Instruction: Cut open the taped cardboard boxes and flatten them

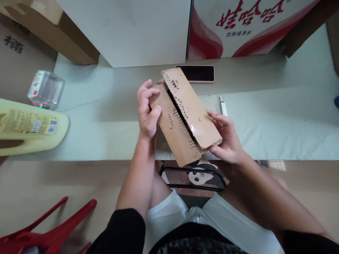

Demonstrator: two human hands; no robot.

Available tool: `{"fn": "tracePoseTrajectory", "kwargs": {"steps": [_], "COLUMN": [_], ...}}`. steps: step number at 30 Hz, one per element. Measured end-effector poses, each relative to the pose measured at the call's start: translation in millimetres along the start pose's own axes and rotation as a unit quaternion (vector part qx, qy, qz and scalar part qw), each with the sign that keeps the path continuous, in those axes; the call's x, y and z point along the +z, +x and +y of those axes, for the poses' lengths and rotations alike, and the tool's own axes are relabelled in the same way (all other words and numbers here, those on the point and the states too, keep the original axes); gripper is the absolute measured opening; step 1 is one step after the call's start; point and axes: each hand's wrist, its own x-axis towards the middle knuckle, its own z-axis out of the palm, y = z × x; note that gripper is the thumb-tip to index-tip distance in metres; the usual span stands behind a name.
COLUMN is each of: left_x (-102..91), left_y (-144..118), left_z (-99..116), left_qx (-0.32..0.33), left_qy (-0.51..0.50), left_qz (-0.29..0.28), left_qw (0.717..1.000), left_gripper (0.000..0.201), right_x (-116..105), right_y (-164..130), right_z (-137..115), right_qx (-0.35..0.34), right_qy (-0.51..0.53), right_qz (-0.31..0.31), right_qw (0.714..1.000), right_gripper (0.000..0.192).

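A small brown cardboard box (194, 106) is held up over the table's near edge, tilted, between my two hands. Its top flaps have torn, ragged edges, with a dark gap running between them. My left hand (148, 111) grips the box's left end, thumb on the top face. At the right end, my right hand (226, 137) closes on the box, fingers on its far side and thumb at the near corner. A white utility knife (224, 107) lies on the table just beyond my right hand. Behind the box lies a phone (200, 74) with a dark screen, partly covered by the box.
A white carton (148, 38) and a red-and-white water carton (251, 35) stand at the back of the pale green table (280, 116). To the left are a clear bottle (49, 88) and a large yellow bottle (34, 127). A red stool (58, 225) is at lower left.
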Motion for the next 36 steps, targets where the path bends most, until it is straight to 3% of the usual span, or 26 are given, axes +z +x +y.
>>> {"fn": "tracePoseTrajectory", "kwargs": {"steps": [6,9,16,22,28,33,36], "left_x": [4.7,5.1,4.0,4.0,5.7,6.0,4.9], "left_y": [1.6,2.0,2.4,2.7,3.2,3.4,8.3], "left_z": [9.7,11.1,9.5,12.5,15.1,17.0,30.6], "left_qx": [-0.004,0.001,-0.008,-0.025,-0.012,-0.005,0.009], "left_qy": [0.025,0.032,0.025,0.026,0.044,0.065,0.071], "left_qz": [-0.018,-0.024,-0.032,-0.032,-0.026,-0.036,-0.019], "left_qw": [1.0,0.999,0.999,0.999,0.999,0.997,0.997], "left_gripper": [0.053,0.055,0.056,0.058,0.055,0.052,0.046], "right_x": [13.6,15.8,6.8,10.3,9.9,12.5,14.8], "right_y": [3.4,5.8,4.1,4.7,7.0,5.9,6.0], "right_z": [-24.3,-26.4,-16.4,-10.0,-17.0,-12.8,-11.6], "right_qx": [0.084,0.06,0.004,-0.019,-0.007,0.013,0.008], "right_qy": [-0.007,-0.025,-0.084,-0.017,-0.107,-0.074,-0.055], "right_qz": [0.102,0.155,0.086,0.167,0.118,0.168,0.184], "right_qw": [0.991,0.986,0.993,0.986,0.987,0.983,0.981], "right_gripper": [0.052,0.042,0.03,0.038,0.035,0.037,0.039]}}
